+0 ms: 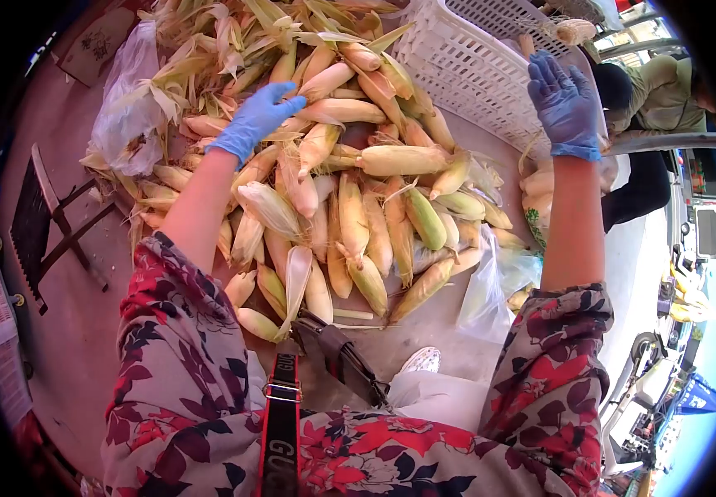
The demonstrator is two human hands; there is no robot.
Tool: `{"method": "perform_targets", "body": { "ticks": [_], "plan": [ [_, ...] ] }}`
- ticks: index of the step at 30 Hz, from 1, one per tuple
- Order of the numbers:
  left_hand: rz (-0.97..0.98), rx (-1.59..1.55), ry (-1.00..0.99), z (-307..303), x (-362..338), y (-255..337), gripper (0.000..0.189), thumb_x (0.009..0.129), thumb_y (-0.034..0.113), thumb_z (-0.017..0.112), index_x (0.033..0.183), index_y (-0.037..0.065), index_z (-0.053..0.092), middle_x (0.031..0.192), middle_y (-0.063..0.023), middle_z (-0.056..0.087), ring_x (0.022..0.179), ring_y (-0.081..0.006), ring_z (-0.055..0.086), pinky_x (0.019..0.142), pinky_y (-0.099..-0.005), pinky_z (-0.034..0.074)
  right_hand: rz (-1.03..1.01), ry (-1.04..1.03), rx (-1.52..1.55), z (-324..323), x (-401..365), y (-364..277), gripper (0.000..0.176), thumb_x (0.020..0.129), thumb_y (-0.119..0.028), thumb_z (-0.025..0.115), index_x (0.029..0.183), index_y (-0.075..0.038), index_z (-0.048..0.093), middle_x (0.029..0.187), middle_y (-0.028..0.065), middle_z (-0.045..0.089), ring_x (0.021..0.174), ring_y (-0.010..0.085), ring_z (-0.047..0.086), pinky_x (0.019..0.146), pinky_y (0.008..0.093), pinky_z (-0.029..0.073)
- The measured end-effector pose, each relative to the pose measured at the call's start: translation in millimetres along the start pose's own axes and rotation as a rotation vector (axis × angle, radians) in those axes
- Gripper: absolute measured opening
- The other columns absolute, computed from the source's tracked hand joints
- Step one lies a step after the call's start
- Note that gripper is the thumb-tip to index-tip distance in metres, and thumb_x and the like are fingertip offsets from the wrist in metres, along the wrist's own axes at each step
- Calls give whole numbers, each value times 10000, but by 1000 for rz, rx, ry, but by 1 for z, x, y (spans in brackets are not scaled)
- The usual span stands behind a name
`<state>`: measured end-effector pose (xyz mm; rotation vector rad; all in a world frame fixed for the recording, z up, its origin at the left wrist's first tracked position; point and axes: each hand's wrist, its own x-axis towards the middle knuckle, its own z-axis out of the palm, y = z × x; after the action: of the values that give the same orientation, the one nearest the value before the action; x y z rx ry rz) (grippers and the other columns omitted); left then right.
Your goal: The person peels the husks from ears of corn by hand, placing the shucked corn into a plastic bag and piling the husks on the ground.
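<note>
A large heap of corn cobs [356,217], most still in pale husks, spreads over the ground in front of me. My left hand [260,121], in a blue glove, reaches over the upper left of the heap with thumb and fingers apart and nothing between them. My right hand [563,106], also gloved in blue, is raised at the right end of a white plastic crate [465,70]. Its fingers are stretched out, back of the hand toward me. Close beyond its fingertips lies a single corn cob [575,32].
Loose husks [209,50] lie at the back left beside a clear plastic bag [130,108]. A folding stool [51,215] is at the left. Another plastic bag [490,290] touches the heap's right edge. A person [656,99] sits at the far right. A dark bag [337,348] hangs before me.
</note>
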<state>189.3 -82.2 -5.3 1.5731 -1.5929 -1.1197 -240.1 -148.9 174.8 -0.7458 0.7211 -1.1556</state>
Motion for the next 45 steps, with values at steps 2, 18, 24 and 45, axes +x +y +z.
{"method": "perform_targets", "body": {
  "ticks": [2, 18, 24, 45],
  "plan": [
    [106, 576, -122, 75, -30, 16, 717, 748, 379, 670, 1311, 42, 379, 1188, -259, 496, 1116, -349, 483, 940, -392, 396, 264, -59, 36, 13, -15, 87, 378, 891, -251, 418, 1141, 11, 525, 939, 140, 635, 806, 246, 623, 696, 322, 517],
    [-185, -834, -453, 28, -72, 26, 655, 789, 288, 672, 1312, 60, 350, 1154, -68, 529, 986, -154, 562, 690, -263, 482, 29, 165, 86, 42, -49, 217, 470, 900, -424, 485, 1254, -117, 452, 1048, 47, 565, 941, 166, 556, 778, 323, 484],
    [2, -572, -430, 96, -68, 60, 609, 754, 303, 708, 1225, 41, 425, 998, -79, 560, 821, -143, 582, 614, -243, 481, -322, 136, 283, 73, -51, 209, 288, 901, -220, 536, 1137, -55, 549, 1076, 12, 581, 956, 114, 541, 864, 271, 433],
    [704, -571, 163, 111, -67, 120, 679, 643, 158, 781, 1210, 32, 430, 1195, -83, 518, 1082, -183, 505, 951, -323, 398, -127, 406, 779, 108, -77, 191, 266, 972, -219, 334, 1094, -18, 460, 572, -8, 376, 562, 137, 419, 858, 383, 434]
  ]
}}
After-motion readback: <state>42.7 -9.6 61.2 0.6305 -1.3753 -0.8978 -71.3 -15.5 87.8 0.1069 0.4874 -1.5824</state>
